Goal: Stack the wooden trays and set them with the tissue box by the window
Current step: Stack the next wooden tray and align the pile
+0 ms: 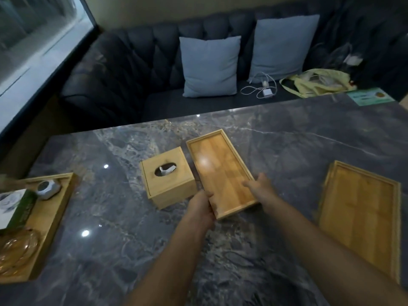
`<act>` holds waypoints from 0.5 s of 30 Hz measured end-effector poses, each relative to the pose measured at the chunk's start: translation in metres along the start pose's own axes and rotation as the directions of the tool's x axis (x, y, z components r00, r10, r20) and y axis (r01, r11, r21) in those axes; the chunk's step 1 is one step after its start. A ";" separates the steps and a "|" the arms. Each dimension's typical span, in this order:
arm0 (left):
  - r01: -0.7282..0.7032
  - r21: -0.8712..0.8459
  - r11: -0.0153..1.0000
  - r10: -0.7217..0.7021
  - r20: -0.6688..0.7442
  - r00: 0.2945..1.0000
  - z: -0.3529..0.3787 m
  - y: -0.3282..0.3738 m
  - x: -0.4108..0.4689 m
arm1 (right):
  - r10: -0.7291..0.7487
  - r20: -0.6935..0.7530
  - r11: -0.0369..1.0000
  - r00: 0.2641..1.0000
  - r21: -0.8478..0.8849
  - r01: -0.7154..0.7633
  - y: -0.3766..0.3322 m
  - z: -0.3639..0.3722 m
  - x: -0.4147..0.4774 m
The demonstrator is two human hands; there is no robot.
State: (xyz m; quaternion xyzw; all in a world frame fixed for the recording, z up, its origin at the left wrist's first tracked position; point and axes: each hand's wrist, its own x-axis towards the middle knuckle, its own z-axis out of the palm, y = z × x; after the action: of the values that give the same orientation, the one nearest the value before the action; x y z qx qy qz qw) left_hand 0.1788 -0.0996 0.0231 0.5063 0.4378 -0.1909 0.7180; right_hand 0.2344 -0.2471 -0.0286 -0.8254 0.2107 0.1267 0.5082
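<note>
Two bare forearms reach in from the bottom edge over a dark marble table point(110, 250). Left hand point(202, 209) is clamped on the near left corner of a narrow wooden tray point(220, 171), fingers under, thumb against the rim. Right hand point(260, 188) grips the tray's right long rim near its near end, fingers curled over into the tray. Both hands are closed on this same tray. Near end looks lifted slightly off the stone; cannot tell for sure whether the far end touches. Tray is empty, angled with its far end leaning left.

Just left of it, nearly touching: wooden tissue box point(167, 176), cube-shaped, upright on the table, white tissue showing in the oval slot.

Well to the right: a second, wider wooden tray point(362, 219), empty, flat on the table, apart from the hands.

At the far left table edge: a third wooden tray point(56, 215), holding a white-and-green box point(15, 206), a small round white object point(47, 189) and an amber glass dish point(16, 248).

Beyond the table: dark tufted bench point(136, 69) with two pale blue cushions point(210, 66), a white cable and charger point(261, 89), a yellow bag point(315, 81). Window point(28, 40) at upper left.
</note>
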 end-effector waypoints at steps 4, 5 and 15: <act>0.063 0.053 0.997 -0.066 0.068 0.996 -0.012 -0.009 -0.007 | 0.044 0.057 0.998 0.997 -0.056 -0.041 0.012 -0.022 0.003; 0.007 0.131 0.991 -0.013 0.046 0.999 -0.010 -0.012 -0.009 | 0.018 0.075 0.998 0.997 -0.066 -0.013 0.012 -0.023 0.001; -0.737 0.640 0.218 0.790 0.328 0.518 0.039 0.014 -0.054 | -0.375 -0.246 0.926 0.894 -0.148 0.348 -0.028 -0.100 -0.058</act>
State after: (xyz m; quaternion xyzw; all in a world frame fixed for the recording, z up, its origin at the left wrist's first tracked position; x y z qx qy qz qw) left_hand 0.1767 -0.1374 0.0796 0.8950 0.0437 0.0496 0.4412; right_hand 0.1967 -0.3125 0.0634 -0.8839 0.1142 -0.0731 0.4476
